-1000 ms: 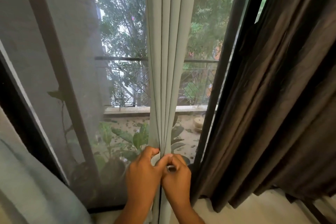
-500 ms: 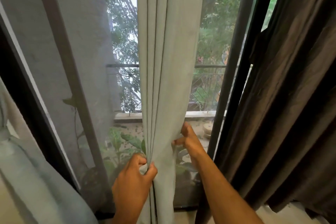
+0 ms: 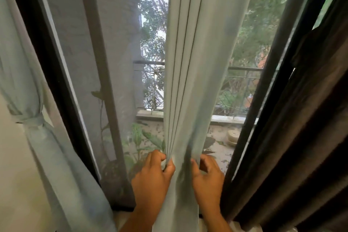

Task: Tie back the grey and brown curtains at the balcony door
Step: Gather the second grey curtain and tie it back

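1. The grey curtain (image 3: 190, 81) hangs bunched into narrow pleats right down the middle of the balcony door (image 3: 278, 73), in front of the glass.
2. Left hand (image 3: 152, 181) has its fingers and thumb curled tight around the left edge of the pleats, low down, pinching the folds together.
3. Right hand (image 3: 207, 179) is on the right edge of that same curtain at about the same height. Thumb presses into the cloth and the fingers are curled behind it, so it's gripping too.
4. The brown curtain (image 3: 305, 128) hangs loose on the right, just beside the right hand, partly over the dark frame.
5. On the far left there's another pale curtain (image 3: 37, 137), already cinched with a matching tie-back band (image 3: 33, 121).
6. Through the glass: leafy plant (image 3: 139, 141) close to the door, railing (image 3: 243, 68) and trees further out.
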